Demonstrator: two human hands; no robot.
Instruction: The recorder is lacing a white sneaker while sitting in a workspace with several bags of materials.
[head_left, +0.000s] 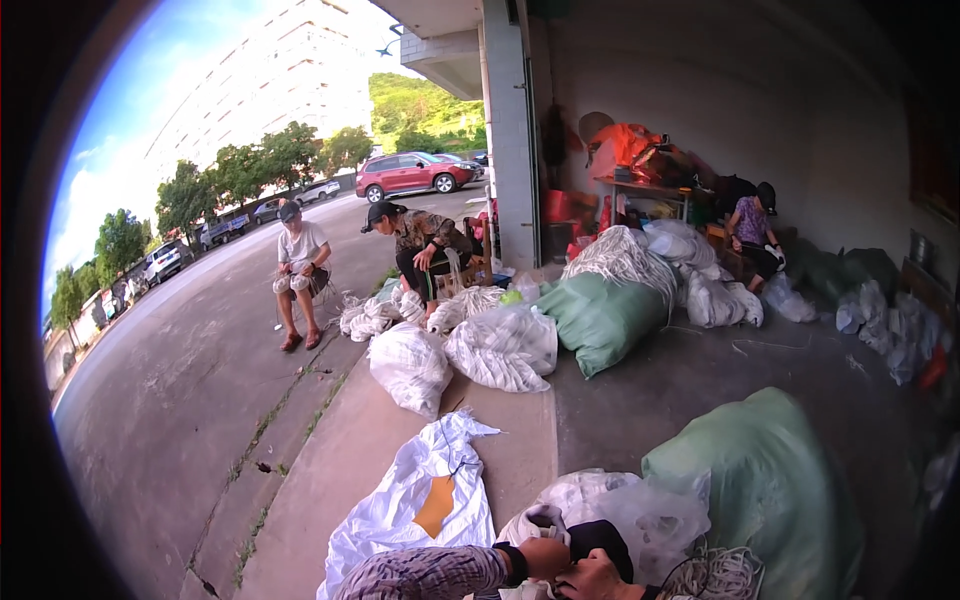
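Both hands meet at the frame's bottom edge: the left hand point(545, 556) and right hand point(592, 578) pinch a soft black fabric piece point(600, 537), light and floppy, best gripped by its edge; white cord bundle point(715, 575) lies just beside.

concrete floor point(620, 400), green sacks point(600, 315), white bags point(505, 345)

Bulging white point(500, 345) and green sacks point(600, 315) on concrete.
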